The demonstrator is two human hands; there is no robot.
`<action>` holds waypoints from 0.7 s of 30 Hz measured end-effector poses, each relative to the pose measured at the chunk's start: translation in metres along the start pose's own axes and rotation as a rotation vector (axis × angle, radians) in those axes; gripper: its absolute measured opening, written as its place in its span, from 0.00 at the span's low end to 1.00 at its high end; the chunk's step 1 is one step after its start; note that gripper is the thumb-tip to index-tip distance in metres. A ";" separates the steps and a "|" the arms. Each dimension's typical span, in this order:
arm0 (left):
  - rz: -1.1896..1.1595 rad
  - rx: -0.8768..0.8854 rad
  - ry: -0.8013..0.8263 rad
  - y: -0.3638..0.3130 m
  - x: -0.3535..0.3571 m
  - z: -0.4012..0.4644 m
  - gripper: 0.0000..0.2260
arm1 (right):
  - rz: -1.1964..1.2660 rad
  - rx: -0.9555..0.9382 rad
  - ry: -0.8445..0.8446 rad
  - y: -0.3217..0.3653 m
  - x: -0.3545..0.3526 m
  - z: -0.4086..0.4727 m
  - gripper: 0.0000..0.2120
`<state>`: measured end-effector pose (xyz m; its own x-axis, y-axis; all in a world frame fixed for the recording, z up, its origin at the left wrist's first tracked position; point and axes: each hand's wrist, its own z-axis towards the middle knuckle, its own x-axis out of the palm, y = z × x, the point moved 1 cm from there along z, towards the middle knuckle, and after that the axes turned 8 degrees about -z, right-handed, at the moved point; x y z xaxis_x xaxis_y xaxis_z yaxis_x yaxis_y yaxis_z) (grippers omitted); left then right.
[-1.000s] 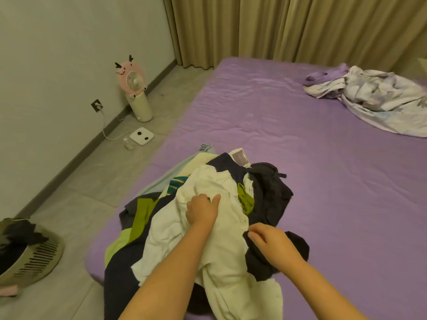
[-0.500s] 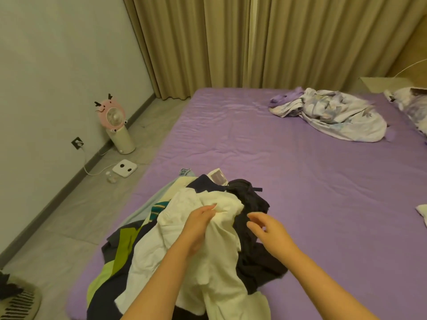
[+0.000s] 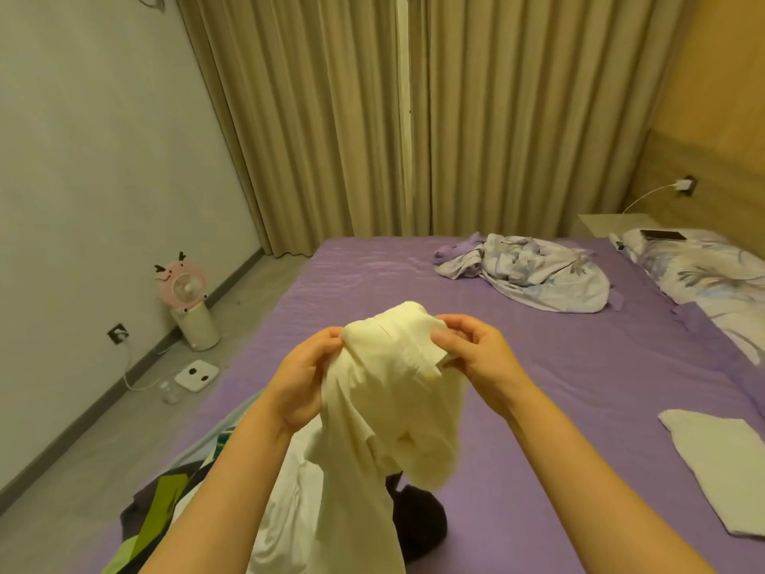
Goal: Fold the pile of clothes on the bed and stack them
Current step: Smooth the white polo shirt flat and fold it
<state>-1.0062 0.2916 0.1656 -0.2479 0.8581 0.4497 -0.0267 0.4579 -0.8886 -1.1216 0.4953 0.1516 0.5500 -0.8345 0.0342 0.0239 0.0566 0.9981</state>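
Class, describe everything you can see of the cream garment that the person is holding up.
The cream garment looks like soft, thin cloth, pale yellow-white and crumpled. It is lifted above the purple bed, bunched at the top and hanging in folds toward the clothes pile. The left hand and right hand pinch its upper edge from either side.

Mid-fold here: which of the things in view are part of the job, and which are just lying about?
Part of the job:
cream garment, gripped by left hand and right hand
pile of clothes
folded white garment
bed

Lying about:
floral quilt
pillow
pink fan
phone
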 end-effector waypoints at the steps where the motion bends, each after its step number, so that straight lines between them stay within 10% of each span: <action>1: 0.049 -0.023 0.010 0.002 0.007 -0.002 0.12 | -0.009 -0.032 -0.037 0.010 -0.012 -0.003 0.07; 7: 0.143 -0.251 0.269 0.013 0.061 -0.006 0.20 | -0.245 -0.204 -0.053 0.061 -0.060 -0.018 0.07; 21: 0.459 0.164 0.113 -0.004 0.178 0.020 0.08 | -0.835 -0.305 -0.102 0.092 -0.142 -0.042 0.06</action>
<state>-1.0692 0.4375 0.2474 -0.1639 0.9864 0.0080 -0.0935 -0.0075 -0.9956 -1.1620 0.6421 0.2362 0.1779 -0.7129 -0.6784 0.6120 -0.4597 0.6436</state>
